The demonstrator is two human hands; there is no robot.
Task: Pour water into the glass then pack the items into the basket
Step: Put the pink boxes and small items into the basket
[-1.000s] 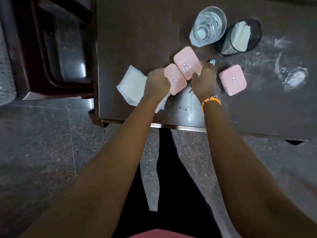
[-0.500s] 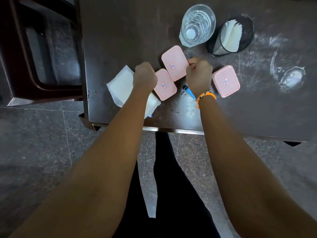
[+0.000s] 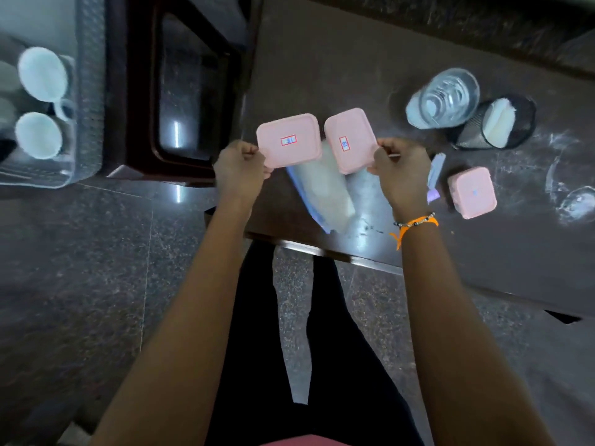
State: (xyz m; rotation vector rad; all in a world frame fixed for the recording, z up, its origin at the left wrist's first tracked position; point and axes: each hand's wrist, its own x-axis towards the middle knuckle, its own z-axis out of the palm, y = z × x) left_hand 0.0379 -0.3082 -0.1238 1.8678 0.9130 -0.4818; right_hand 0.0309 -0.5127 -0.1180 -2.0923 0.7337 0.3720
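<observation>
My left hand [image 3: 240, 170] pinches the near corner of a pink lidded box [image 3: 289, 140], lifted off the dark table [image 3: 322, 59]. My right hand [image 3: 401, 169] pinches a second pink box [image 3: 349, 140] beside it, also raised. A third pink box [image 3: 471, 192] lies on the table right of my right hand. A clear glass [image 3: 444, 98] stands at the back. The clear basket [image 3: 87, 91] sits far left with white cups [image 3: 42, 74] inside.
A black mesh holder [image 3: 512, 130] with white napkins stands next to the glass. A white folded cloth [image 3: 322, 188] lies under the raised boxes, a small blue item [image 3: 434, 175] beside it. A dark chair [image 3: 190, 91] stands between table and basket. Wet marks [image 3: 576, 204] show far right.
Both hands have lifted a pink box each off the table and moved them left. The view has swung left, bringing the basket with cups into sight.
</observation>
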